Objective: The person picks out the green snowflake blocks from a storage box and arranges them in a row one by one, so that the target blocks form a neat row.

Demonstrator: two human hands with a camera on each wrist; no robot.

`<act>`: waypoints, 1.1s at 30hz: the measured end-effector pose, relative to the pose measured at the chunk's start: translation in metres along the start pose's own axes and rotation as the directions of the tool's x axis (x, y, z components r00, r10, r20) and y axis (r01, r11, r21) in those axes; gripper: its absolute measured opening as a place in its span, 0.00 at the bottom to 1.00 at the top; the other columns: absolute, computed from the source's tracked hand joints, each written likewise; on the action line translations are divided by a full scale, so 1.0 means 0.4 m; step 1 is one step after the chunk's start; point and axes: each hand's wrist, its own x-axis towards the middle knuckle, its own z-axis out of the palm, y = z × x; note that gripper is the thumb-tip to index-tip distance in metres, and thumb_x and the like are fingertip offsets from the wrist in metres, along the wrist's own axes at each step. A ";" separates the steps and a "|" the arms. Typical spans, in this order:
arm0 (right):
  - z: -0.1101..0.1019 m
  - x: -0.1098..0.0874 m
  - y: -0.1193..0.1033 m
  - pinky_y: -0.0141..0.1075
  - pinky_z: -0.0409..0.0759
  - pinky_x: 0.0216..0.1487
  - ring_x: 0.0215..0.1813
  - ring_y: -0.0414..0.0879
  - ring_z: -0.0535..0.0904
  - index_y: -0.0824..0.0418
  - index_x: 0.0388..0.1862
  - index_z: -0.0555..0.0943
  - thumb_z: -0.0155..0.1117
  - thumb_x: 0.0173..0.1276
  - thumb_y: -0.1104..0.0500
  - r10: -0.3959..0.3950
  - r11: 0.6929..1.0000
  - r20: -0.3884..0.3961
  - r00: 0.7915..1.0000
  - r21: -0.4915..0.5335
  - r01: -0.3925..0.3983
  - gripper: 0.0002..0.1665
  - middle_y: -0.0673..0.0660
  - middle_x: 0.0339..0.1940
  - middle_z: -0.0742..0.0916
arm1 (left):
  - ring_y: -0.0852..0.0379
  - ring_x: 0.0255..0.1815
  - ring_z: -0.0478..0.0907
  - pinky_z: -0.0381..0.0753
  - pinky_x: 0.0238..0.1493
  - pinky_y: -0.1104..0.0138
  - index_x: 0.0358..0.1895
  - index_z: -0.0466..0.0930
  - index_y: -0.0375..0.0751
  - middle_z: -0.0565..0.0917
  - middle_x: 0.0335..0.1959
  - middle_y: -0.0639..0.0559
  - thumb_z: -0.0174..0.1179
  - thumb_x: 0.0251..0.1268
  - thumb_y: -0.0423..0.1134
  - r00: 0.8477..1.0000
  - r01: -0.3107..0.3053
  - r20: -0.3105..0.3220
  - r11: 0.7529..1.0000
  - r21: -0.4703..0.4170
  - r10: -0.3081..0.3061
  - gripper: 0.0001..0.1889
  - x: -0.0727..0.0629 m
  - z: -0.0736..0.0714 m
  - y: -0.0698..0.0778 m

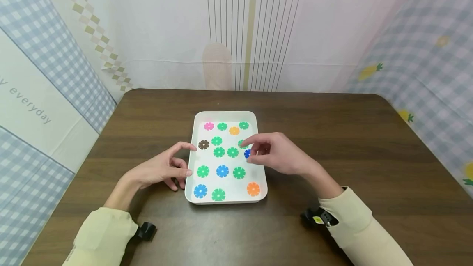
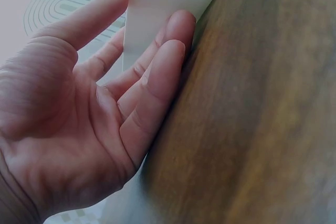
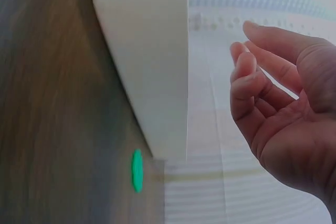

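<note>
A white tray (image 1: 236,200) holds several flat, notched plastic discs, mostly green, with blue, orange, pink and brown ones too. My left hand (image 1: 162,167) grips the tray's left side, its thumb and index finger over the rim; in the left wrist view other fingers (image 2: 168,72) lie along the outer wall. Over the right side hovers my right hand (image 1: 282,155), thumb and index finger apart and the other fingers curled in. Its fingertips overlap a green disc (image 1: 242,144) and a dark blue disc (image 1: 246,154). No object shows between them in the right wrist view.
A brown wooden table (image 1: 351,143) carries the tray. In the right wrist view, a green disc (image 3: 137,170) shows edge-on outside the tray wall (image 3: 147,51). Patterned cloth (image 1: 166,24) hangs behind and beside the table.
</note>
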 end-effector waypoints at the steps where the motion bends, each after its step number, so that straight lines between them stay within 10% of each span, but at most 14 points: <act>1: 0.008 0.005 -0.007 0.33 0.82 0.39 0.37 0.46 0.80 0.58 0.58 0.87 0.78 0.67 0.61 -0.013 1.000 0.022 1.000 -0.002 0.013 0.21 0.49 0.35 0.87 | 0.49 0.33 0.85 0.89 0.32 0.57 0.78 0.55 0.49 0.84 0.34 0.44 0.68 0.74 0.41 1.000 0.001 0.000 1.000 -0.001 -0.001 0.37 0.000 0.000 0.000; 15: 0.149 0.031 -0.042 0.29 0.77 0.33 0.29 0.36 0.77 0.59 0.56 0.88 0.75 0.69 0.62 -0.017 1.000 0.243 0.970 -0.011 0.021 0.16 0.45 0.29 0.85 | 0.47 0.32 0.87 0.89 0.32 0.58 0.77 0.55 0.47 0.85 0.35 0.42 0.69 0.74 0.42 1.000 0.003 -0.007 1.000 0.003 -0.003 0.37 -0.008 0.003 0.010; 33: 0.176 0.043 -0.046 0.29 0.77 0.36 0.30 0.37 0.76 0.54 0.53 0.89 0.78 0.67 0.62 0.011 0.999 0.362 0.932 -0.042 0.005 0.17 0.45 0.26 0.84 | 0.47 0.32 0.87 0.89 0.32 0.58 0.75 0.56 0.46 0.86 0.35 0.42 0.70 0.72 0.41 1.000 0.011 -0.024 1.000 -0.011 -0.011 0.37 -0.011 0.008 0.013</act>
